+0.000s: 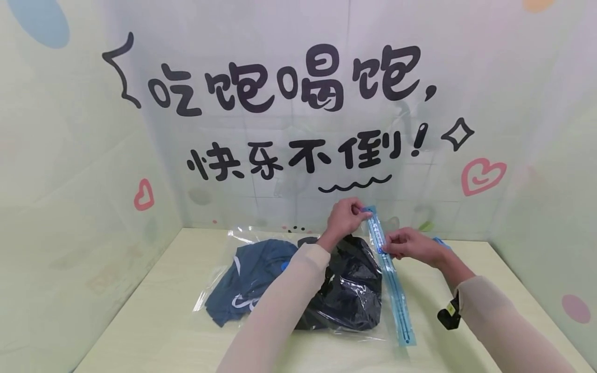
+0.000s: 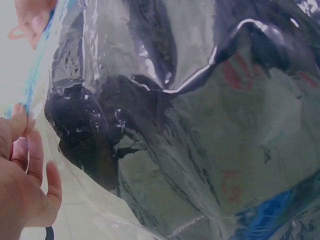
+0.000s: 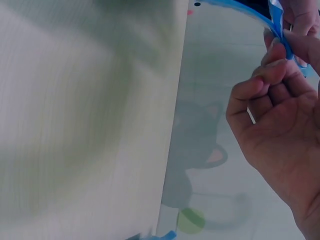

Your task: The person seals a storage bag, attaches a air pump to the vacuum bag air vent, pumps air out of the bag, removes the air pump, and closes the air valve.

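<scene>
A clear plastic storage bag (image 1: 212, 280) lies on the table with a folded blue-grey garment (image 1: 254, 274) and a dark, black garment (image 1: 352, 290) inside. Its blue closure strip (image 1: 396, 295) runs along the right edge. My left hand (image 1: 345, 216) pinches the far end of that strip between thumb and fingers. A little nearer, my right hand (image 1: 415, 244) pinches the strip too, its thumb and index finger meeting on the blue band in the right wrist view. Whether a slider sits under those fingertips cannot be told.
The pale wooden table (image 1: 154, 311) meets a printed fabric backdrop (image 1: 280, 207) at its far edge. Behind my right hand lies a small blue thing (image 1: 440, 242), partly hidden. A black device (image 1: 450, 313) hangs at my right wrist.
</scene>
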### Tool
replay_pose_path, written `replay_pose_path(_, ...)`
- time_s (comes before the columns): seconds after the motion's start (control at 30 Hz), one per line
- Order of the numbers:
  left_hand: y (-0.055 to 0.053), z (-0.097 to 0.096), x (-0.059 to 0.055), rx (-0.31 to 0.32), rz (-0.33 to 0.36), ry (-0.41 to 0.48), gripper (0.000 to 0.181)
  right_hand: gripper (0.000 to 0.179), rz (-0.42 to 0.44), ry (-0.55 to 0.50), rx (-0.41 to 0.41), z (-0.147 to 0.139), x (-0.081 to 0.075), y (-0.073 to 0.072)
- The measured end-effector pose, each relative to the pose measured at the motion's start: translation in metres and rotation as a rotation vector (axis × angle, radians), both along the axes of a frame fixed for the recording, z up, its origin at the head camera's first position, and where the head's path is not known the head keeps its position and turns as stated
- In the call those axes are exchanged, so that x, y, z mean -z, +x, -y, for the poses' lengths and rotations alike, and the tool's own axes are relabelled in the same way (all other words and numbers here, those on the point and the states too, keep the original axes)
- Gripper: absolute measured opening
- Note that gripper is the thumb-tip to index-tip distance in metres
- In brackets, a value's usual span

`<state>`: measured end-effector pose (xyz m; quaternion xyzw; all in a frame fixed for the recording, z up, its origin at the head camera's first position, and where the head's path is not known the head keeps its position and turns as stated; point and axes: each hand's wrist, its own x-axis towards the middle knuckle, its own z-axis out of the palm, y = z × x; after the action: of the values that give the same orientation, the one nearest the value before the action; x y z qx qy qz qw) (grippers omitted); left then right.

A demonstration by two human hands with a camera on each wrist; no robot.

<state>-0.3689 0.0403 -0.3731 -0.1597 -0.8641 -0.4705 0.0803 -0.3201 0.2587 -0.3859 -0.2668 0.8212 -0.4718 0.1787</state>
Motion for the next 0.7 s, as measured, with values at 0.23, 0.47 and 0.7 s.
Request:
replay_pose_path(0.23,0.003,-0.002,0.003,-0.02,-0.003,-0.045,0.018,0.024,0.162,0.021,-0.107,-0.008,0.005,0.005)
replay_pose_path(0.47,0.005,-0.01,0.015,0.016,-0.012,-0.12,0.018,0.023,0.229,0.085,-0.101,-0.014,0.016,0.009)
replay_pose_path(0.7,0.009,-0.022,0.023,-0.018,-0.017,-0.192,0.018,0.028,0.278,0.096,-0.091,-0.018,0.028,0.009)
